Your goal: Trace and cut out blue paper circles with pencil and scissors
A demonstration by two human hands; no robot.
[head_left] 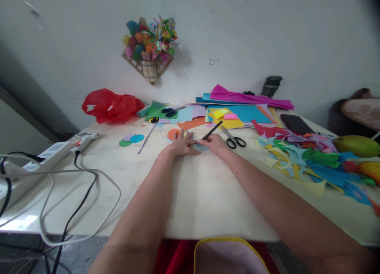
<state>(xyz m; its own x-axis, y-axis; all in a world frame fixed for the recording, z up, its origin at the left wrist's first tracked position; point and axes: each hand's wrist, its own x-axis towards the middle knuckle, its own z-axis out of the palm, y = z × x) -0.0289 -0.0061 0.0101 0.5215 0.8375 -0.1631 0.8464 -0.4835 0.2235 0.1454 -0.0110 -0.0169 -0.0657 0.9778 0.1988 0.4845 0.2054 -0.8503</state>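
My left hand [183,142] lies flat on the table with its fingers spread, partly over an orange paper circle [173,135] and some pale paper pieces. My right hand [214,143] is closed around a slim black pencil [214,129], which slants up to the right. A grey-blue paper circle [202,147] lies beneath both hands, and the pencil's lower end is hidden by the fingers. Just right of my right hand are black-handled scissors [234,141]. Blue [137,138] and green [126,142] paper circles sit to the left, beside a thin purple strip [147,138].
Paper scraps [297,159] cover the right side, near a dark phone [296,124] and a green mango [356,146]. Coloured sheets [252,114], a second pair of scissors [170,112] and a red plastic bag [109,106] lie behind. Cables and a power strip [44,157] occupy the left.
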